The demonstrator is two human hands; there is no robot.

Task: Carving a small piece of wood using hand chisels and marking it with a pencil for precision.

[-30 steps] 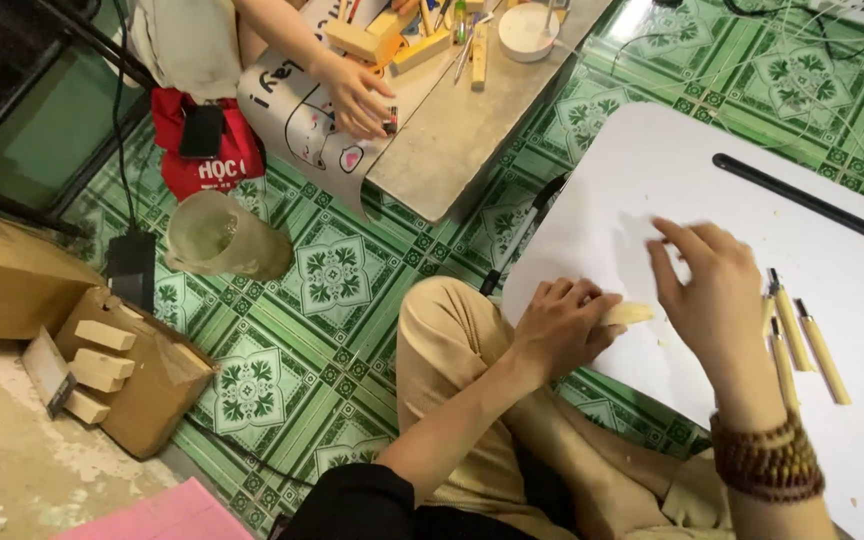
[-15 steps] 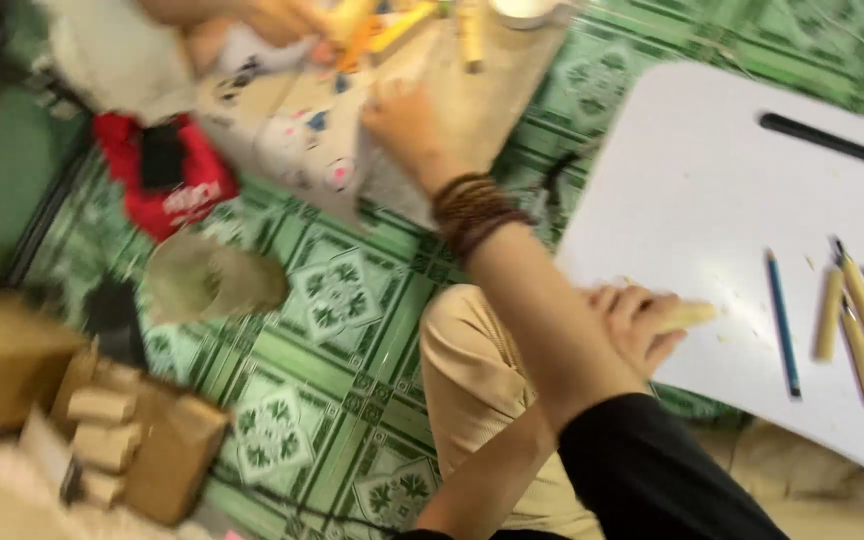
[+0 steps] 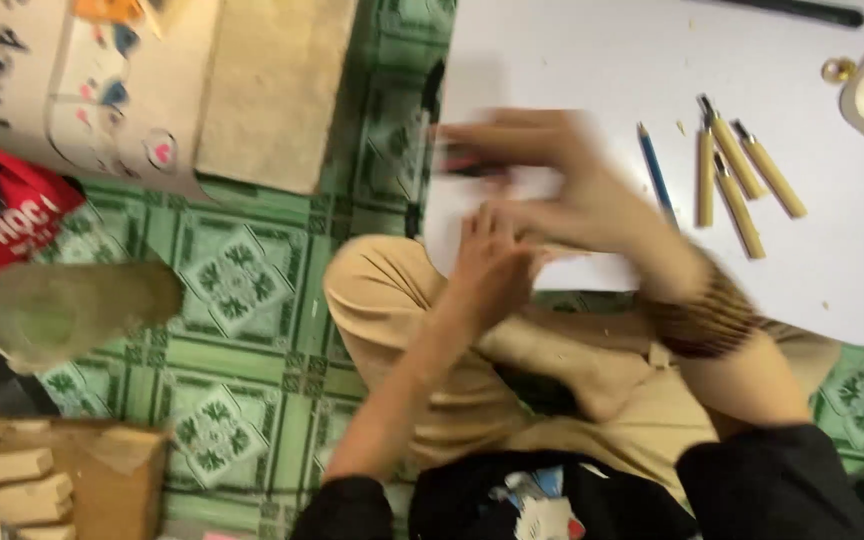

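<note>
Blurring over the white board point(image 3: 832, 270) edge, right hand point(image 3: 562, 190) grips sth small & dark, can't tell what. Left hand point(image 3: 492, 265) rests just below it, fingers half-curled, grip unclear. Pencil point(image 3: 655, 172) & carving tools point(image 3: 737, 185) lie on board, right of hands.

Right hand point(image 3: 552, 185): smeared by motion blur; the fingers and any grip cannot be told. Left hand point(image 3: 492, 265): partly overlapped, contents hidden. White table point(image 3: 852, 270): cut off by the top and right edges.
</note>
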